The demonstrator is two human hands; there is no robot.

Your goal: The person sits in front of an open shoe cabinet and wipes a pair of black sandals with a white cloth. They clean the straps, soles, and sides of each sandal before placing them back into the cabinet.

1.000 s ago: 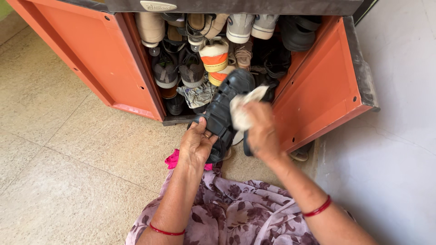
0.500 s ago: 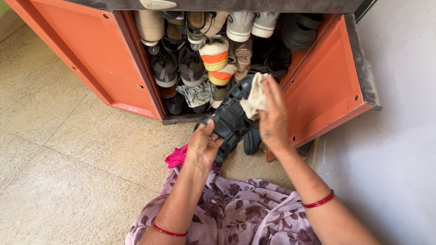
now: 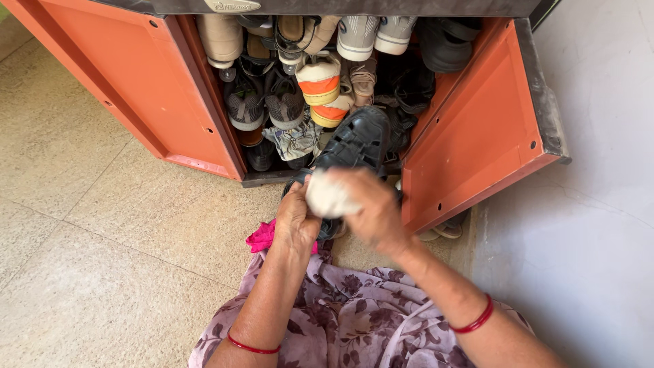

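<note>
the sandal [image 3: 357,140], black with woven straps and a thick moulded sole, is held up just in front of the open cabinet, its toe pointing into the shelves and its heel down by the hands. going left to right: the orange door [image 3: 136,82] is smooth plastic, swung wide over the speckled stone floor [image 3: 102,225]; the left hand [image 3: 296,218] has its fingers closed round the sandal's heel end, steadying it; the cloth [image 3: 327,194], a pale, soft wad, sits pressed against the near straps under the right hand [image 3: 371,208], whose fingers are curled tight on it. the step in hand looks like wiping the sandal's upper near the heel. the next stroke seems to call for a firm hold at the heel while the cloth runs along the ridged straps towards the toe. behind, grey, beige and orange-banded shoes [image 3: 320,78] are packed close on the shelves.
</note>
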